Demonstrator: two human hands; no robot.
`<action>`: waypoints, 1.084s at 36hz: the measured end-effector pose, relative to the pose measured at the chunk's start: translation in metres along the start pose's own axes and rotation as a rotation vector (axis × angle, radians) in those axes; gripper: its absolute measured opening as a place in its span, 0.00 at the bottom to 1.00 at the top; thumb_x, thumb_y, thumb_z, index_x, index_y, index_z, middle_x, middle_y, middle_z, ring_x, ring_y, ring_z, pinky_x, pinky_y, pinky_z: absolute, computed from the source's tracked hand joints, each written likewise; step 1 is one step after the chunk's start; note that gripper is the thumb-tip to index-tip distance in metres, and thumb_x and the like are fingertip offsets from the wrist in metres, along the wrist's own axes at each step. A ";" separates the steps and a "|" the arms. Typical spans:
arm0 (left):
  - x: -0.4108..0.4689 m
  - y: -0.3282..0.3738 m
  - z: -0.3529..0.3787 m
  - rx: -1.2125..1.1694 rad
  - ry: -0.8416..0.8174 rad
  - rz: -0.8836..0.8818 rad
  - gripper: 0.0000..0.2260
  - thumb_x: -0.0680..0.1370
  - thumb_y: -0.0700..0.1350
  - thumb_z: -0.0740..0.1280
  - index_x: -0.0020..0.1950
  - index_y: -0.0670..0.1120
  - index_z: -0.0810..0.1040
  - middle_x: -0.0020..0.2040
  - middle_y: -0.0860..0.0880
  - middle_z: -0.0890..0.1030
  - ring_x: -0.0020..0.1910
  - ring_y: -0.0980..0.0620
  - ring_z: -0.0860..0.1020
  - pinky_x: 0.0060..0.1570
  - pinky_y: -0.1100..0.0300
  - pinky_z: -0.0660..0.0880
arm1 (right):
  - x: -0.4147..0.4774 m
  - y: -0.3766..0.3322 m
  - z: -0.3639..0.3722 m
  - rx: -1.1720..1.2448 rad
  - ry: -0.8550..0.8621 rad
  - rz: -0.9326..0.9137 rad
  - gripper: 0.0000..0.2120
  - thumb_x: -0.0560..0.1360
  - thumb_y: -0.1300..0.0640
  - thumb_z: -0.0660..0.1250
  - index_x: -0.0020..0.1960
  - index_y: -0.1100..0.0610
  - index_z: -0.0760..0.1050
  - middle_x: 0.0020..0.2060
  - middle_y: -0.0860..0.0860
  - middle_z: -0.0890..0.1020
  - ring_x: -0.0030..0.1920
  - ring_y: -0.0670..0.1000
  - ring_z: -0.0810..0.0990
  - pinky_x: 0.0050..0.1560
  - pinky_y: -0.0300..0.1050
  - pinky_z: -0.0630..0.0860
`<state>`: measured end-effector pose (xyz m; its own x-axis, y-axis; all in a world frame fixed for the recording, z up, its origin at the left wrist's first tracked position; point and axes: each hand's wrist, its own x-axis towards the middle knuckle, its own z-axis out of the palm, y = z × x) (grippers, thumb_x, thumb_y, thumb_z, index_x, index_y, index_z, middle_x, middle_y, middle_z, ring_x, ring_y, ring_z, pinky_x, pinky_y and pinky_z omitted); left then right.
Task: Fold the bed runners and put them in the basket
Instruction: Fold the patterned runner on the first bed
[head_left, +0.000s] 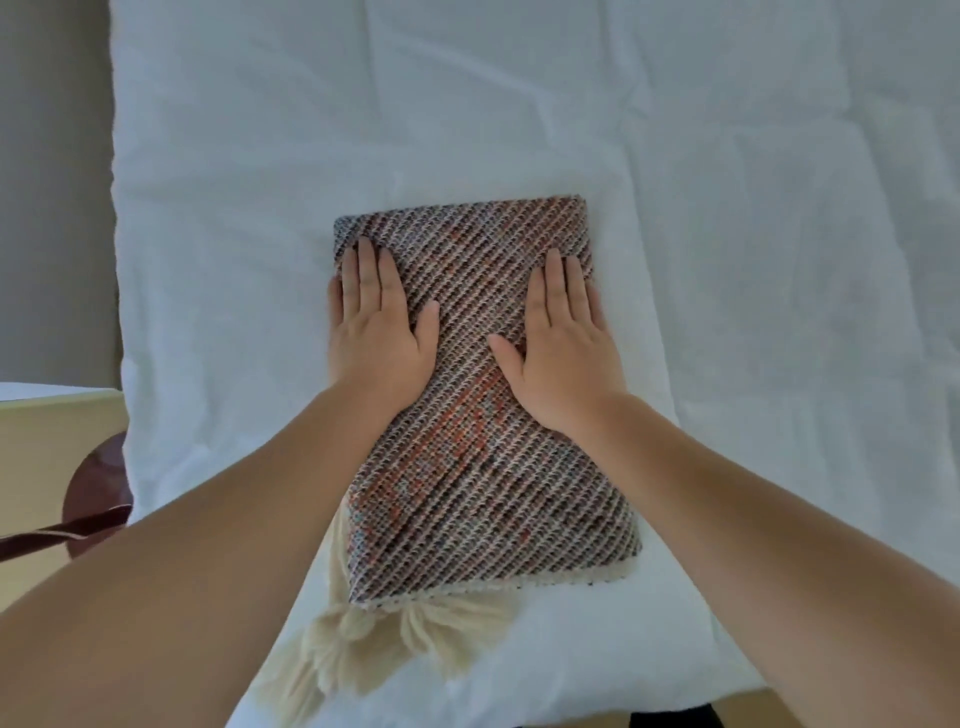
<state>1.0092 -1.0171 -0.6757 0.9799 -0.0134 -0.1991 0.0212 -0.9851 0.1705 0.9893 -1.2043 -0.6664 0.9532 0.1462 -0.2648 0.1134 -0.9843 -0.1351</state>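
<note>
Two bare forearms (208, 597) reach out from the near edge of the bed (779, 260). Just beyond that edge lie cream tassels (410, 631), two or perhaps three; they blur together. They trail from one folded bed runner (483, 467), whose long axis runs away from the person, up the middle of the bed. On its far half the left hand (376, 332) and the right hand (563, 353) press flat with straight fingers, gripping nothing. Each lies along its own long edge, equally near for a lift. No basket is in view.

Soft even daylight, faint shadows — wide-angle bowing (edges), slightly blurry
</note>
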 end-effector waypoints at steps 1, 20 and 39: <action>-0.007 0.000 0.001 -0.004 -0.006 0.008 0.32 0.79 0.60 0.42 0.76 0.40 0.42 0.77 0.41 0.43 0.76 0.46 0.41 0.72 0.52 0.37 | -0.014 -0.001 0.005 0.000 -0.001 -0.004 0.39 0.77 0.35 0.35 0.77 0.63 0.40 0.77 0.60 0.42 0.76 0.57 0.39 0.75 0.53 0.38; -0.112 -0.016 0.007 -0.590 -0.093 -0.373 0.37 0.77 0.62 0.56 0.77 0.45 0.45 0.76 0.44 0.55 0.73 0.43 0.59 0.70 0.46 0.60 | -0.162 0.007 0.044 0.234 -0.067 -0.071 0.36 0.80 0.39 0.45 0.77 0.64 0.44 0.77 0.61 0.49 0.77 0.57 0.44 0.76 0.54 0.45; -0.075 -0.031 -0.019 -0.833 -0.206 -0.463 0.16 0.73 0.67 0.60 0.43 0.55 0.75 0.44 0.53 0.80 0.44 0.49 0.79 0.46 0.54 0.74 | -0.048 0.034 -0.012 1.089 -0.131 0.408 0.23 0.70 0.40 0.71 0.60 0.49 0.73 0.51 0.44 0.80 0.48 0.46 0.80 0.49 0.45 0.76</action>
<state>0.9386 -0.9826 -0.6478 0.7871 0.2364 -0.5697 0.6065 -0.4649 0.6450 0.9511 -1.2461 -0.6474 0.8203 -0.0895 -0.5649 -0.5547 -0.3654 -0.7475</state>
